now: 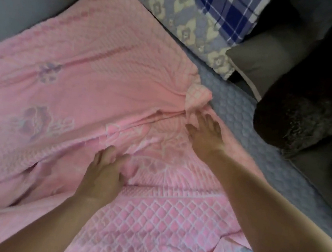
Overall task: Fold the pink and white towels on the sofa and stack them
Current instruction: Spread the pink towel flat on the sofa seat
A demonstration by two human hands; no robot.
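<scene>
Both hands lie flat with straight fingers, grasping nothing: the left hand [102,173] presses the middle of the pink towel [86,86], the right hand [205,130] presses near its bunched corner. The towel is spread over the blue quilted sofa cover [262,150], beside a flowered pillow [186,21]

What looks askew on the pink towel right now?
The pink towel is not flat: its far right corner is bunched into a knot beside the right hand, with creases fanning from it toward the left hand.
</scene>
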